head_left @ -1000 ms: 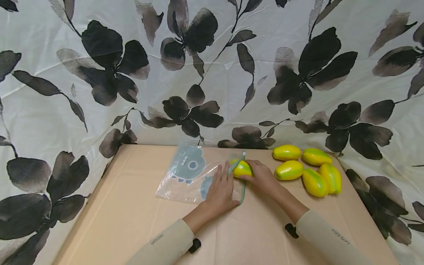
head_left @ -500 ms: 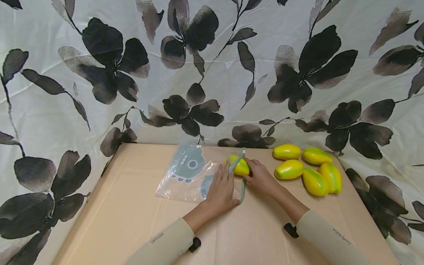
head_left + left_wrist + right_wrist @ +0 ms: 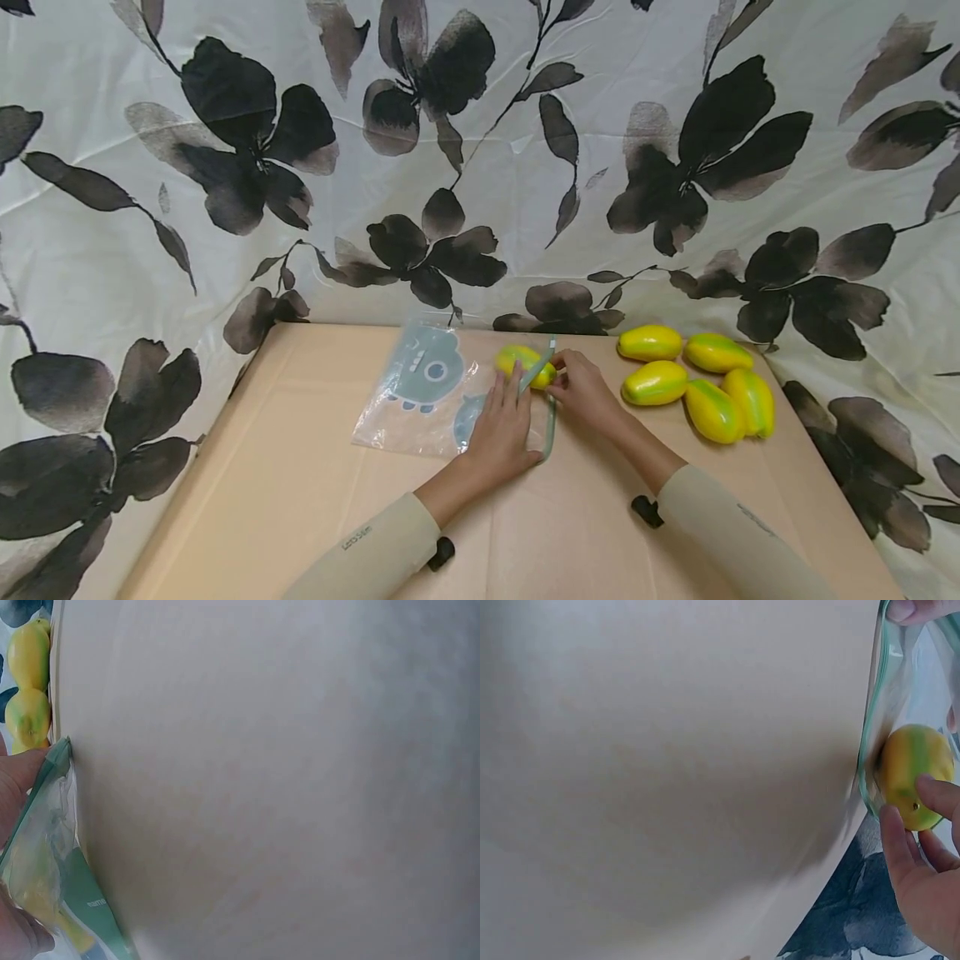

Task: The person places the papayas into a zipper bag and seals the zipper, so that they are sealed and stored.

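Note:
A clear zip bag [image 3: 408, 421] printed with blue-grey monster shapes lies flat, its green-edged mouth facing right. My left hand [image 3: 497, 433] rests on it with straight fingers, the thumb spread to the near corner of the mouth. The upper green strip stands raised by those fingertips. Inside the mouth lies a yellow-green papaya [image 3: 510, 358], partly covered by the strip. My right hand [image 3: 588, 390] holds the papaya's outer end with its fingertips. In the right wrist view, thumb and fingers surround the stem end of the papaya [image 3: 907, 761] at the green zip edge [image 3: 864, 750].
Several more papayas [image 3: 654, 384] lie grouped at the right on the tan board [image 3: 300, 500]. Behind the board's back edge rises a white cloth [image 3: 540, 275] with dark flowers.
The papaya has moved left, deeper into the bag, and my right hand has followed, its fingers now at the fruit's outer end. My left hand stays in place on the bag.

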A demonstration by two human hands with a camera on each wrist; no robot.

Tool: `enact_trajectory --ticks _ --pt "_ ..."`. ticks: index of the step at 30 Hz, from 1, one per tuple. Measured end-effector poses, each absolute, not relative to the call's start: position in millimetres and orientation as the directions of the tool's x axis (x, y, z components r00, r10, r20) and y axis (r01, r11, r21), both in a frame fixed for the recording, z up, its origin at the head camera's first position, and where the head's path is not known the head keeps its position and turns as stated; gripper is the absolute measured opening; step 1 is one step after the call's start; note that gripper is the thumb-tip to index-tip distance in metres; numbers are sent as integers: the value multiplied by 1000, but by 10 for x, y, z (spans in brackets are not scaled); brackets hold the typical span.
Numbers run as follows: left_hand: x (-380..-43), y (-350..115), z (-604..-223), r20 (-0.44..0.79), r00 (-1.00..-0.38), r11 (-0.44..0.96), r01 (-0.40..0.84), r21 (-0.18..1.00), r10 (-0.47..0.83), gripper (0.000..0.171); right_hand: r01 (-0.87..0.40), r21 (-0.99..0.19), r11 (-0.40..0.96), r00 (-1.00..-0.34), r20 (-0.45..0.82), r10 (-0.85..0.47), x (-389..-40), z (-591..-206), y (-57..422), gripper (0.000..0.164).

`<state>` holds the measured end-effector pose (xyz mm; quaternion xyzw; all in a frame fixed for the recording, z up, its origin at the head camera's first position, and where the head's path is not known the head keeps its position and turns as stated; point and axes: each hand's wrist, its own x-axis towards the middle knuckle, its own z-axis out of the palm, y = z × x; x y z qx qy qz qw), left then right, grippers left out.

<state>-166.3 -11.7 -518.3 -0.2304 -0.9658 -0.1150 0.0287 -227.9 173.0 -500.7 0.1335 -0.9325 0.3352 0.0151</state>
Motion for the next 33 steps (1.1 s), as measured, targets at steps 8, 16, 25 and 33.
enact_trajectory --ticks 8,16,25,33 --pt "-1664 -107 -5200 137 -886 860 463 213 443 121 -226 -560 797 -974 140 -177 -2358 -5028 1645 38" --pt "-1670 -107 -5209 114 -891 865 454 212 440 124 -232 -511 828 -971 171 -167 -2377 -5040 1641 38" --pt "-1685 -109 -5179 116 -891 866 455 208 440 122 -213 -510 833 -976 145 -162 -2259 -4993 1769 38" --pt "-1659 -119 -5171 104 -898 859 440 261 428 120 -205 -537 818 -979 106 -176 -2098 -4824 2041 46"
